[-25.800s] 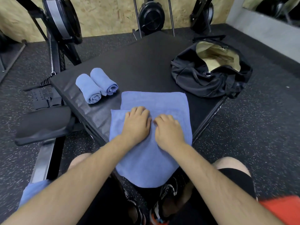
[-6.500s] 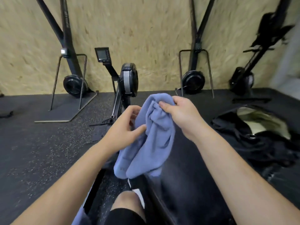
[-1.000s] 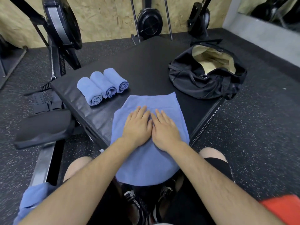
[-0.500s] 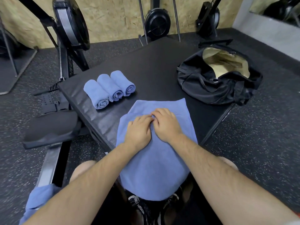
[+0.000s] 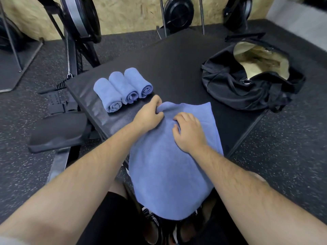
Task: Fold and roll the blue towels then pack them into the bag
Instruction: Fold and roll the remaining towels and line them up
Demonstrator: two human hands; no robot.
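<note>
The speckled rubber floor (image 5: 283, 147) runs all round a black padded platform (image 5: 177, 55), which is set cornerwise to the seated person, with its near corner between their knees. A rowing machine (image 5: 77, 23) crowds the platform's left edge, while the right edge has only open floor beside it.

A flat blue towel (image 5: 168, 165) lies over that near corner. Its near end hangs off the edge and its far edge runs straight across the pad. The far right corner lies flat, and the far left corner is lifted.

A black bag (image 5: 247, 89) sits at the platform's right corner with its mouth gaping (pale lining showing), well apart from the towel. Three rolled towels (image 5: 122, 89) lie side by side, touching one another, near the left edge and just beyond the flat towel. A broad stretch of bare pad lies between the rolls and the bag, reaching to the far corner.

The left hand (image 5: 148, 115) pinches the towel's raised far left corner, fingers curled. The right hand (image 5: 189, 131), just beside it, bunches a fold of the cloth under its bent fingers.
</note>
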